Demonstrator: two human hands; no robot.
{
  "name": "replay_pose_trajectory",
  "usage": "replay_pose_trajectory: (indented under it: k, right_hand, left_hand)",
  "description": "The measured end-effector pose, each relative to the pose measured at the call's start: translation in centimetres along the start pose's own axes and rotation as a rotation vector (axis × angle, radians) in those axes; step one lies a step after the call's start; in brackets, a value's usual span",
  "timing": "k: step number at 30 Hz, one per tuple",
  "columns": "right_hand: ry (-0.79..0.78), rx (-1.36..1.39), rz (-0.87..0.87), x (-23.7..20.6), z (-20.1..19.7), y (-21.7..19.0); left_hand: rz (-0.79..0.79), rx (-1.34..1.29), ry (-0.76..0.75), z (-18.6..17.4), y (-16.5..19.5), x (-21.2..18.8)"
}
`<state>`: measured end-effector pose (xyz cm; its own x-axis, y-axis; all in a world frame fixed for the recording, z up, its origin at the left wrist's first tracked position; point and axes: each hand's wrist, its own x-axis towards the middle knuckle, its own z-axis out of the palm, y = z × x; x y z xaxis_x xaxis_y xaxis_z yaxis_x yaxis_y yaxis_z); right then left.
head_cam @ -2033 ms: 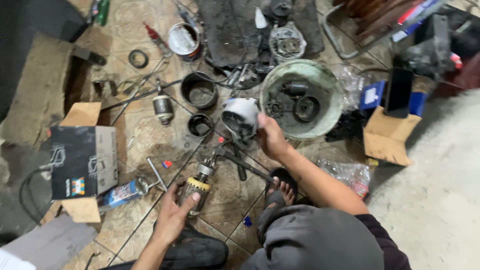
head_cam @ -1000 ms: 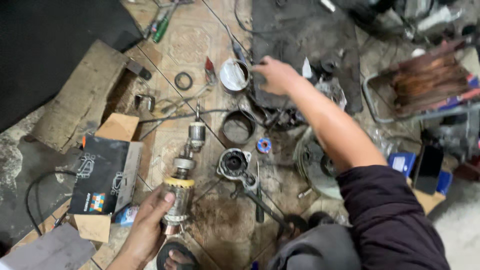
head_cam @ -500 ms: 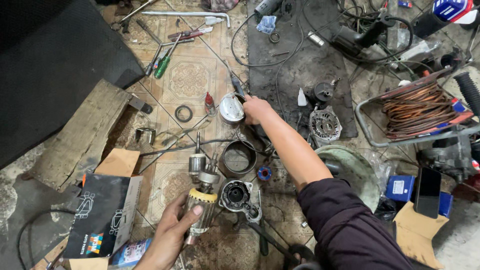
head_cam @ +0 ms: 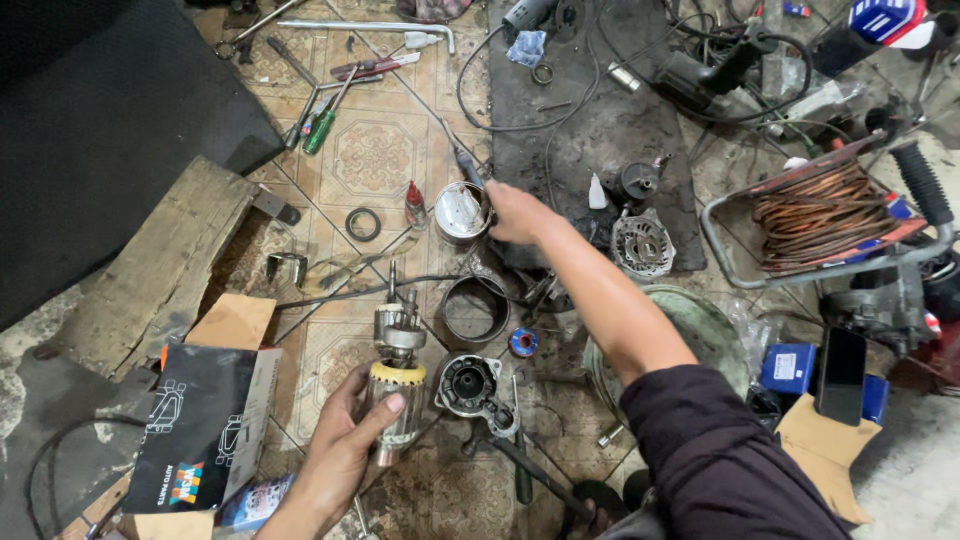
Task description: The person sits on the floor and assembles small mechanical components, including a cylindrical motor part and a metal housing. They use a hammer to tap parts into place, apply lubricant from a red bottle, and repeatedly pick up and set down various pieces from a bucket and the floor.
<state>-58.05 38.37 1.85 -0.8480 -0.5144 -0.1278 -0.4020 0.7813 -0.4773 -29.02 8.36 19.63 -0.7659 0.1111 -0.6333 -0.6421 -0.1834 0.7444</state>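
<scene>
Patterned floor tiles [head_cam: 375,155], grimy and strewn with tools, lie under your hands. Your left hand [head_cam: 345,445] is wrapped round a starter armature [head_cam: 397,385], fingers closed about its cream-coloured winding, shaft pointing away from you. Your right hand [head_cam: 515,212] stretches far forward, fingers curled at the rim of a small metal tin [head_cam: 460,212]; you cannot tell whether they grip it. Near the armature sit a round motor housing [head_cam: 474,310] and an end cover [head_cam: 468,385]

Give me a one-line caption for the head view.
Left hand grips a motor armature while right hand reaches a small open tin on the cluttered tiled floor.
</scene>
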Motion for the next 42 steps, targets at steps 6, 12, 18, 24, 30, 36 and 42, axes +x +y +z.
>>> replay_pose_trajectory:
  k: [6, 12, 18, 24, 30, 36, 42]
  right_hand:
    - [0.095, 0.273, 0.013, -7.1, -8.8, -8.2]
    - [0.073, 0.396, -0.340, -17.2, -12.8, -23.0]
    - [0.274, -0.146, -0.493, -24.3, -13.6, -31.3]
    - [0.305, -0.517, -0.450, -29.7, -13.5, -34.7]
    - [0.315, -0.605, -0.405, -32.9, -13.4, -36.6]
    - [0.348, -0.485, -0.529, -34.7, -15.7, -37.7]
    - [0.267, -0.525, -0.580, -33.7, -16.9, -38.1]
  left_hand:
    - [0.201, 0.171, -0.059, -0.8, 0.2, -1.7]
    - [0.136, 0.308, 0.050, -0.2, 1.0, -6.2]
    - [0.361, 0.328, 0.002, 1.0, 0.6, -12.9]
    - [0.392, 0.261, -0.067, 0.8, -1.1, -18.5]
    - [0.463, 0.310, -0.057, -0.4, -1.8, -21.0]
    - [0.432, 0.485, 0.007, -1.1, -0.5, -22.1]
    - [0.437, 0.672, -0.007, -0.6, 0.2, -22.7]
